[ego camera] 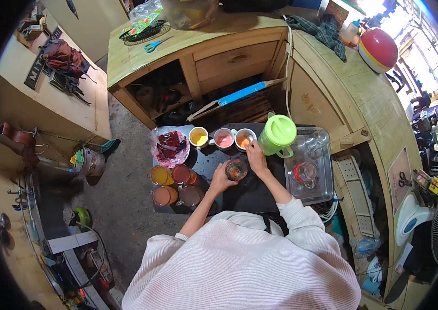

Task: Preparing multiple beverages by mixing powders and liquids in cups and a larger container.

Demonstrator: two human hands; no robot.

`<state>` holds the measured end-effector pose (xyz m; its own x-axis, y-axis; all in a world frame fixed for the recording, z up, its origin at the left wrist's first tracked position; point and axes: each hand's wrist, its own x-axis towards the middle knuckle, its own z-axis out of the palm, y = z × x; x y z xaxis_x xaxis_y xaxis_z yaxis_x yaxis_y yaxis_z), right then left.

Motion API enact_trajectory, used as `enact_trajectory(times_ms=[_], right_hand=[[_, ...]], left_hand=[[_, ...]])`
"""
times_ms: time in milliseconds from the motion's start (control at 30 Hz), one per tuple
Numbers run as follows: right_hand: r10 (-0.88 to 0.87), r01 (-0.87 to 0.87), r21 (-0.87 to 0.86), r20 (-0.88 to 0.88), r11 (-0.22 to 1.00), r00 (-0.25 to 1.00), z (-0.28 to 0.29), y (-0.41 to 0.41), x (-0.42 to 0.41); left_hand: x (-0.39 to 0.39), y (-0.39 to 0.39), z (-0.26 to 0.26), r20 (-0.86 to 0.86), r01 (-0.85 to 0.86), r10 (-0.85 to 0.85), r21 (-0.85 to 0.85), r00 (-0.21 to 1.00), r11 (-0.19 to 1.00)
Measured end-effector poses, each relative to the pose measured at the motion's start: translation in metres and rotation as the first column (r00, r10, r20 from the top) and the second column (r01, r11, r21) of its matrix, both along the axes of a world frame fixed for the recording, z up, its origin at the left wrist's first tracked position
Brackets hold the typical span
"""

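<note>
My left hand (221, 179) is wrapped around a clear glass (236, 170) above the black tabletop (225, 197). The fingers of my right hand (257, 158) are at the near rim of a white cup with orange contents (245, 138); whether they pinch something small is hidden. Left of it stand a white cup with pink contents (223, 138) and one with yellow contents (198, 137). Several glass mugs of coloured drink (183, 175) are grouped at the left: yellow, red, peach and brown. Behind them, a plastic-lined bowl (171, 148) holds something dark red.
A lime-green lidded pitcher (278, 133) stands right of the cups. Next to it, a clear plastic tray (289, 193) holds an upturned-looking glass mug (306, 173) and another clear vessel (316, 140). A wooden counter (219, 40) rises behind, with scissors (157, 44) on top.
</note>
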<state>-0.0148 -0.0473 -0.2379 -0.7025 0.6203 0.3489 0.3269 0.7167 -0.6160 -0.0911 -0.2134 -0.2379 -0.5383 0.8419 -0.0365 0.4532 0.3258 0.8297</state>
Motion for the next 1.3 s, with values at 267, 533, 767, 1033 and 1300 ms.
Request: enact_trajectory(times_ms=[267,533,767,1033,1300], right_hand=[[-0.005,0.006,-0.053,0.010,0.999,1.000,0.001,0.000,0.002],[-0.042,0.047,-0.141,0.040,0.989,0.998,0.007,-0.001,0.002],[-0.040,0.038,-0.079,-0.030,0.996,0.999,0.004,0.005,0.000],[-0.082,0.084,-0.114,0.026,0.990,0.996,0.006,0.001,-0.008],[0.005,-0.001,-0.136,0.031,0.991,1.000,0.007,0.002,-0.003]], left_hand=[[0.000,0.001,0.002,0.004,-0.005,0.005,0.023,1.000,1.000],[0.001,0.000,0.003,-0.015,0.013,-0.013,0.026,1.000,1.000],[0.000,-0.002,0.003,-0.014,0.007,-0.007,-0.023,1.000,1.000],[-0.003,-0.002,-0.005,-0.055,0.024,-0.022,0.044,0.998,0.999],[-0.001,-0.002,0.002,-0.025,0.017,-0.016,0.018,1.000,1.000]])
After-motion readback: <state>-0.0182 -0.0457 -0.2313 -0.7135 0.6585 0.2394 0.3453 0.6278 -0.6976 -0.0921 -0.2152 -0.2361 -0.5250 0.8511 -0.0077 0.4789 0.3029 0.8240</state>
